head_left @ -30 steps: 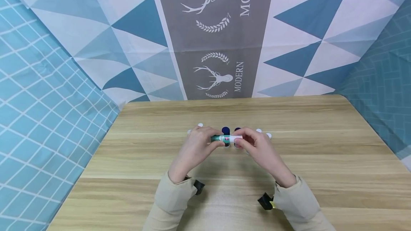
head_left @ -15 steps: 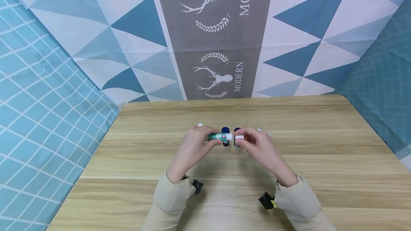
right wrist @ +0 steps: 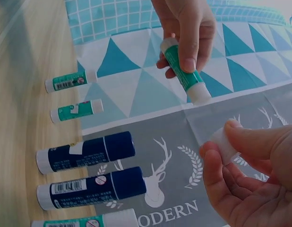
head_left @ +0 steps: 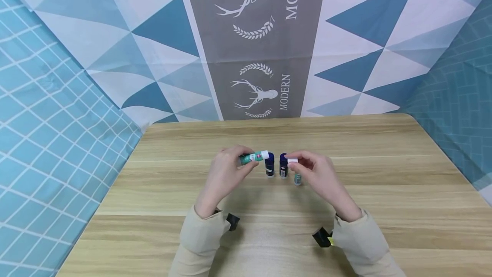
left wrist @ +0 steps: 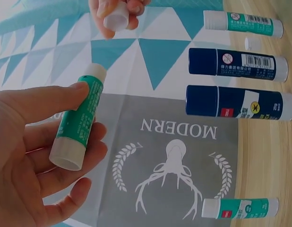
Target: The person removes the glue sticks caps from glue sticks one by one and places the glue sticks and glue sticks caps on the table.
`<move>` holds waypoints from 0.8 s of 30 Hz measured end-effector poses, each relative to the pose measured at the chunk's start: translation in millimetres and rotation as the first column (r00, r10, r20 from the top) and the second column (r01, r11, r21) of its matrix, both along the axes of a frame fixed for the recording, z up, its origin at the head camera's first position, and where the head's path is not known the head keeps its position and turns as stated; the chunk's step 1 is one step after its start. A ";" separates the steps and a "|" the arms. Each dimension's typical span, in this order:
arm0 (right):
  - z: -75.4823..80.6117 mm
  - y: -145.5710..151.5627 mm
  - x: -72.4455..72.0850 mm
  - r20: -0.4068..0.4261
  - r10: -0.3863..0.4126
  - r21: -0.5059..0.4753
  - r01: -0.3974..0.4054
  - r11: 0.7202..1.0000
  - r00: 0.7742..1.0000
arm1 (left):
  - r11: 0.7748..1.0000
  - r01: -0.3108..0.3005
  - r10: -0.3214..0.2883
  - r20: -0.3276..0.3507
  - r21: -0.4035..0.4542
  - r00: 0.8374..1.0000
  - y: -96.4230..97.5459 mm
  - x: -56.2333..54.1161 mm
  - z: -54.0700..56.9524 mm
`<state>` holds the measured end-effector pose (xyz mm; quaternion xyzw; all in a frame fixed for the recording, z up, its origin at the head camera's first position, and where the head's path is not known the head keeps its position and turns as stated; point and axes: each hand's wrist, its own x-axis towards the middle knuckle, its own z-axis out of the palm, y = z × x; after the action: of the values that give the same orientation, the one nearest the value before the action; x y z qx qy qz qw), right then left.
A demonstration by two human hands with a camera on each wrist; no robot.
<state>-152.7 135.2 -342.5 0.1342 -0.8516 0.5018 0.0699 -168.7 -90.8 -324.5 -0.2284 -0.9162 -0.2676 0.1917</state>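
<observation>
My left hand (head_left: pixel 224 172) holds a green glue stick (head_left: pixel 253 157) between thumb and fingers, its bare white end pointing right and slightly up. To the right, my right hand (head_left: pixel 319 176) pinches a white cap (right wrist: pixel 224 146) with thumb and fingertips. The cap and the glue stick are apart, a gap showing between them in both wrist views. Two dark blue glue sticks, a left one (head_left: pixel 270 166) and a right one (head_left: pixel 283 168), stand upright behind and between the hands. A green glue stick (head_left: pixel 297 178) stands beside my right hand, partly hidden by its fingers.
More green glue sticks stand along the row; the right wrist view shows an end one (right wrist: pixel 68 81) and its neighbour (right wrist: pixel 77 111). Everything stands on a wooden table (head_left: pixel 269 243). A patterned cloth (head_left: pixel 246 46) hangs behind its far edge.
The white cap has come off the green glue stick. My left hand has moved left with the stick, tilting its bare end up; my right hand has drifted right with the cap.
</observation>
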 end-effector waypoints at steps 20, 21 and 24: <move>4.6 20.0 -5.6 -0.008 -0.104 0.059 0.104 0.993 0.995 | 0.978 -0.138 0.116 0.139 0.158 0.983 -25.4 -6.2 5.0; 4.6 20.4 -6.0 -0.020 -0.116 0.066 0.117 0.991 0.993 | 0.976 -0.147 0.123 0.148 0.162 0.981 -27.0 -6.5 5.1; 4.5 21.7 -6.6 -0.048 -0.147 0.088 0.151 0.985 0.988 | 0.974 -0.162 0.135 0.166 0.160 0.977 -31.3 -7.5 5.6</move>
<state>-159.4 156.9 -338.0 0.0836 -0.8797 0.4528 0.1184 -176.3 -122.1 -318.9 -0.1203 -0.9162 -0.3476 0.1591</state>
